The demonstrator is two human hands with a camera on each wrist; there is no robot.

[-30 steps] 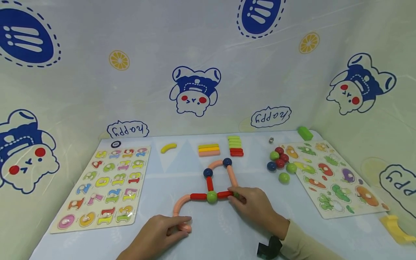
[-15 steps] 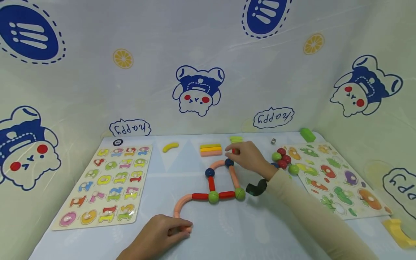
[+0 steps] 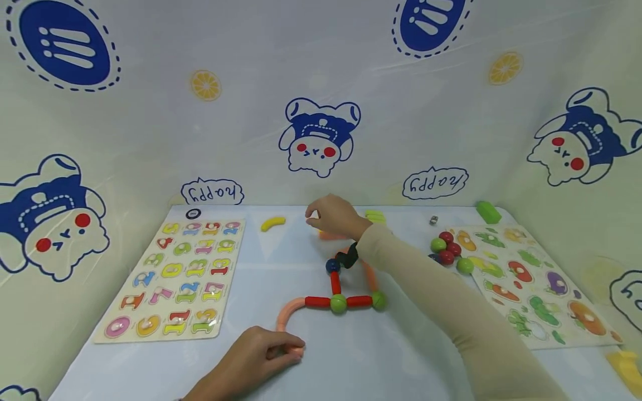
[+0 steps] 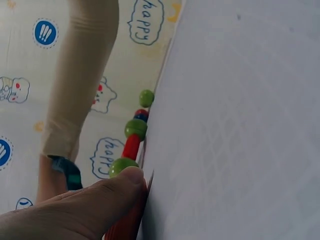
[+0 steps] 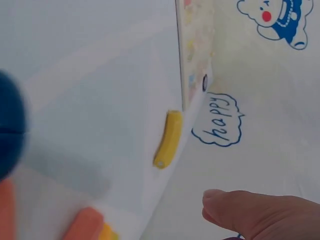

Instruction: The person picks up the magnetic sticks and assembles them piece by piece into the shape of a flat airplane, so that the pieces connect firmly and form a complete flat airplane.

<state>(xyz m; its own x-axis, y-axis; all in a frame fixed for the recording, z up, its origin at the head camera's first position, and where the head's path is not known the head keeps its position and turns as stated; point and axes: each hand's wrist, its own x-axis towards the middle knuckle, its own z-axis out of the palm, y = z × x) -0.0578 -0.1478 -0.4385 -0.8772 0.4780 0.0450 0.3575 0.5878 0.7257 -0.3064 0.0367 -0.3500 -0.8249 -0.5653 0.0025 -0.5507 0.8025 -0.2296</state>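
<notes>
- A joined shape of red sticks, pink curved sticks and round green and blue balls (image 3: 339, 303) is in the middle of the pale desk (image 3: 376, 356).
- The left hand (image 3: 256, 353) pinches its pink curved end (image 3: 297, 351).
- The right hand (image 3: 336, 216) is near the far edge, partly hiding a pink stick (image 3: 331, 236); I cannot tell if it holds anything.
- A yellow curved stick (image 3: 273, 224) lies near the far edge too.
- A cream number board (image 3: 160, 338) lies along the left edge.

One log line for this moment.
left grip: holding curved pink piece | right grip: near far pink stick, hold unclear | red rods, green balls: linked | yellow arc: apart
</notes>
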